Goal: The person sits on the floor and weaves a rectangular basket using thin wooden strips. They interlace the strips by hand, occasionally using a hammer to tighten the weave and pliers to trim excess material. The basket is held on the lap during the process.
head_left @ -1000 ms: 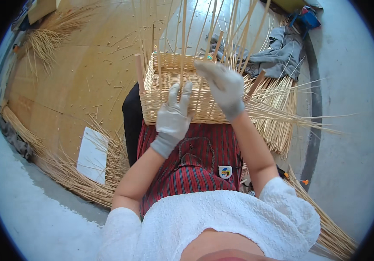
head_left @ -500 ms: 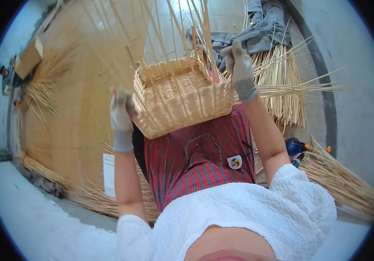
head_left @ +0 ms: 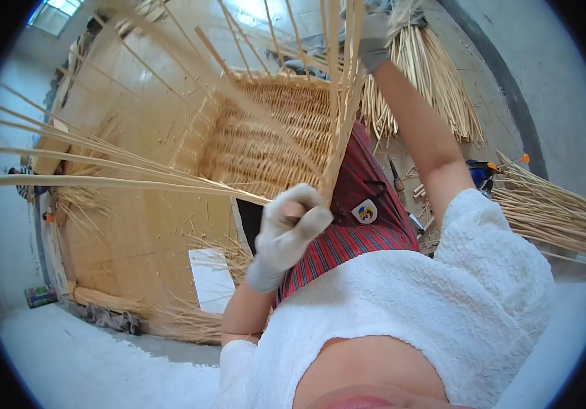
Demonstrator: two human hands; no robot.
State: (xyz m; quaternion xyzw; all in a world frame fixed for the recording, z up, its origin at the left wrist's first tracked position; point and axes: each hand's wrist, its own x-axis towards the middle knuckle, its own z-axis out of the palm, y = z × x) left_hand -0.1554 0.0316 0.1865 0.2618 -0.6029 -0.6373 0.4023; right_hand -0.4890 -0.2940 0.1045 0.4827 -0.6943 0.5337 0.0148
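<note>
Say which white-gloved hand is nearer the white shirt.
The left white-gloved hand, closed at the pale woven basket; the right hand is farther out.

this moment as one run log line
left hand: gripping basket at near corner | right hand: beside tall stakes, grip unclear | reed bundle: right of basket

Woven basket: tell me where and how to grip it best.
Probably wrap the near corner, from the person's side, where the left hand is curled: the woven basket is turned so that corner lies closest, while long rods fan leftward, likely obstructing that side.
</note>
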